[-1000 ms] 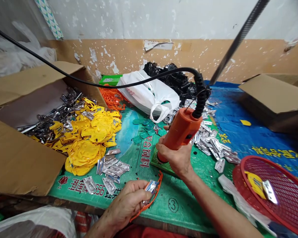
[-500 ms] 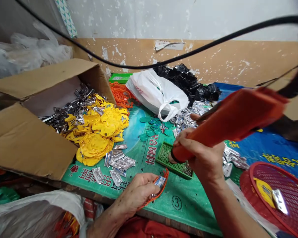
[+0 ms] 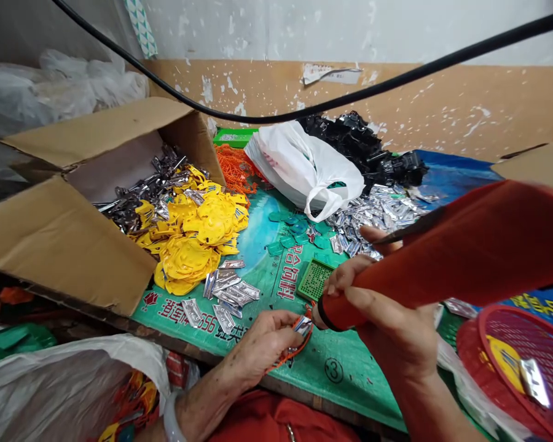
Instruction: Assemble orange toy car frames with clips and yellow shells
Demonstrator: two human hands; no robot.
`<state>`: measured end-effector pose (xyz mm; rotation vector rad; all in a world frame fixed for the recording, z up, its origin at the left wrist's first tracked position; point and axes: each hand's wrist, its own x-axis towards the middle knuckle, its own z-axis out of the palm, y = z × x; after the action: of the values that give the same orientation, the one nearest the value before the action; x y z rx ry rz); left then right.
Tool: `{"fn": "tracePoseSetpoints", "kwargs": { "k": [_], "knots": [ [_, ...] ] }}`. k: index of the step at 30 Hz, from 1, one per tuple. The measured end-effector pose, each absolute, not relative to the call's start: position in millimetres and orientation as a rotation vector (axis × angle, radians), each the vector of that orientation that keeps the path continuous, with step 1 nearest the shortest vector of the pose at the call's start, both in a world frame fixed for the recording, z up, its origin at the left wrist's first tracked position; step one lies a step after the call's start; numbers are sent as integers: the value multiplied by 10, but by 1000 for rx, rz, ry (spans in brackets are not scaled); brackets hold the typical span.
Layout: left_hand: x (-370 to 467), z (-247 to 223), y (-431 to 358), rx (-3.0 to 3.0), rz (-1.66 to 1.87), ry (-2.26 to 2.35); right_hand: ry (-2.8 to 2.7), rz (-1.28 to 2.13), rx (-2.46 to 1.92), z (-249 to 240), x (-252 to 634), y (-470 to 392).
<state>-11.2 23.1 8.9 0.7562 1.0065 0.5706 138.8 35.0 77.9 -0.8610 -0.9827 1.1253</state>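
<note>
My left hand [image 3: 270,341] pinches an orange part [image 3: 289,357] with a silver plate [image 3: 304,326] on it, near the front edge of the green-covered table. In my right hand [image 3: 391,325] is a red power screwdriver [image 3: 442,252], held at a slant. Its tip is close beside the silver plate; whether they touch I cannot tell. Just behind the tool's tip lies a green perforated tray [image 3: 314,279], partly hidden by my right hand. Loose silver plates [image 3: 233,294] lie left of it, beside a pile of yellow parts [image 3: 188,261].
A cardboard box [image 3: 74,245] lies open at the left. Behind are a white plastic bag [image 3: 299,166] and black parts [image 3: 359,144]. A red basket [image 3: 470,350] stands at the right. A black cable [image 3: 276,118] hangs across the view.
My right hand has brought the screwdriver from the green tray toward me, to the silver plate in my left hand. The view has shifted slightly.
</note>
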Motion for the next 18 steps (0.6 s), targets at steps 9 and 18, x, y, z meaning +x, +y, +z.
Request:
{"fn": "tracePoseSetpoints", "kwargs": {
  "k": [9,18],
  "knots": [
    [-130,46,234,716,591,1012,-991,1117,-864,749,1369,361],
    [-121,95,226,693,603,996,-1014,1149,-848,756,1364,354]
  ]
}}
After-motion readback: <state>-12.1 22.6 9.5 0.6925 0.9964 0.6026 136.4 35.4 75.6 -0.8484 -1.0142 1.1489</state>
